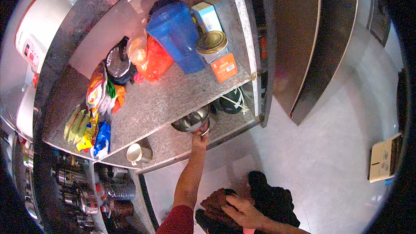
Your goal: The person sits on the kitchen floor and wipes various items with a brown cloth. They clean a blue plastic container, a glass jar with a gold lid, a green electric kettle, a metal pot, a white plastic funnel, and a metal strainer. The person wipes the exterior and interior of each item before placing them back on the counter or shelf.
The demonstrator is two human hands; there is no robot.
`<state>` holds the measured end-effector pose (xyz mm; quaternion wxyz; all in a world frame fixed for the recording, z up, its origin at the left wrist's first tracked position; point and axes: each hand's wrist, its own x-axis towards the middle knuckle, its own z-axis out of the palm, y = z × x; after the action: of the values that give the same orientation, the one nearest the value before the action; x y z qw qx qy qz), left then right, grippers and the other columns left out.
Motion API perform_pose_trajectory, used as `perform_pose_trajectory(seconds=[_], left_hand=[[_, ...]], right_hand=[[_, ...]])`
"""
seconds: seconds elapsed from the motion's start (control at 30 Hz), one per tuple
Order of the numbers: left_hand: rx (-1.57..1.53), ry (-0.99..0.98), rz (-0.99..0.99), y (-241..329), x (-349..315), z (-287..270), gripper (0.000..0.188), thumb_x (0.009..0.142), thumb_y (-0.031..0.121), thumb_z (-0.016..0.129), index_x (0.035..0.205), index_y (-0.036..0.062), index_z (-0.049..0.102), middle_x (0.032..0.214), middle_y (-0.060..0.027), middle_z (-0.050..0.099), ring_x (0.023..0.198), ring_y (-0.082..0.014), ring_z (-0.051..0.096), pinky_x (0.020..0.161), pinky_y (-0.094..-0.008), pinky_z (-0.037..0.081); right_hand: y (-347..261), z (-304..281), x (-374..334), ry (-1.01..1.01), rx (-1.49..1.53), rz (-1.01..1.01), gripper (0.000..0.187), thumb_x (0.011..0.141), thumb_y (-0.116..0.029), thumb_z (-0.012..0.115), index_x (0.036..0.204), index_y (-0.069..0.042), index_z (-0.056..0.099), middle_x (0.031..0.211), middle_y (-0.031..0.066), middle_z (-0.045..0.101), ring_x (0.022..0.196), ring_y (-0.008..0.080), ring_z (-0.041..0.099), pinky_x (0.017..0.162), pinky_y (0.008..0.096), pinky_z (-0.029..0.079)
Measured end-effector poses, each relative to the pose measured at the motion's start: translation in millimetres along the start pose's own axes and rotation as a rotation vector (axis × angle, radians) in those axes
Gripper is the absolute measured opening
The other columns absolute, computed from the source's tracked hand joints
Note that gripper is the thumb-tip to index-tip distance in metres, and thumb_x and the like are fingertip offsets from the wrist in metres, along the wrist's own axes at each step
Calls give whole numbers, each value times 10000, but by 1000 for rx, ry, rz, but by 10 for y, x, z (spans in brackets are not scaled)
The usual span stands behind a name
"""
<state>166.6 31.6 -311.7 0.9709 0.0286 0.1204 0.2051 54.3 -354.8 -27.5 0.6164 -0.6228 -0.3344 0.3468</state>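
My left hand point(200, 135) is closed on the rim of a shiny steel bowl point(191, 120), which sits tilted at the opening of the lower shelf point(169, 151). The bowl covers part of my fingers. Left of it on the same shelf is a pale mug point(139, 153). A black appliance with a white cord point(232, 102) stands to the right of the bowl, deeper in. Low in the view, my right hand point(241, 210) lies with its fingers stretched out against a brown, crumpled-looking thing point(215, 203), whose kind I cannot make out, beside dark clothing point(275, 203).
The upper shelf holds a blue plastic container point(175, 34), a gold-lidded jar point(212, 43), a red plastic bag point(154, 58) and several packets point(96, 86). Steel vessels point(84, 199) stand at lower left. A brown panel point(294, 30) rises on the right above the pale floor point(329, 147).
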Motion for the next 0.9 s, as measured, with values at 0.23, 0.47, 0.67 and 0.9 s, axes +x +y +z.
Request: perform_pose_trajectory(seconds=[0.23,0.47,0.67,0.9], left_hand=[[104,-79,75,-88,-5,251,367,681,-165,491,1004,3,537,996,-120,615,938,-323,614,918,-497,488],[451,187,153,-188,-82,368,195,772,-29,516,965,-10,536,936,-203,614,878,-349,622,849,-492,521],[622,429,-46,-235,-324,748,288,800,202,597,1001,14,513,921,-175,591,812,-330,603,790,-527,513],[608,612,126,12,-862,661,457,736,317,667,1096,94,497,1057,-157,430,798,-290,540,640,-461,535]], right_hand=[[-57,45,37,262,-59,-267,190,861,-99,578,1002,19,533,818,198,542,741,335,567,641,368,449],[-17,103,9,276,-112,-185,262,873,-132,571,1066,40,533,896,213,593,833,294,600,708,351,470],[-86,59,11,131,-61,-12,286,895,-145,527,1133,12,534,977,156,620,861,240,590,769,331,470],[-121,209,81,35,14,188,265,883,-51,485,1131,28,533,1023,71,605,920,137,537,834,281,436]])
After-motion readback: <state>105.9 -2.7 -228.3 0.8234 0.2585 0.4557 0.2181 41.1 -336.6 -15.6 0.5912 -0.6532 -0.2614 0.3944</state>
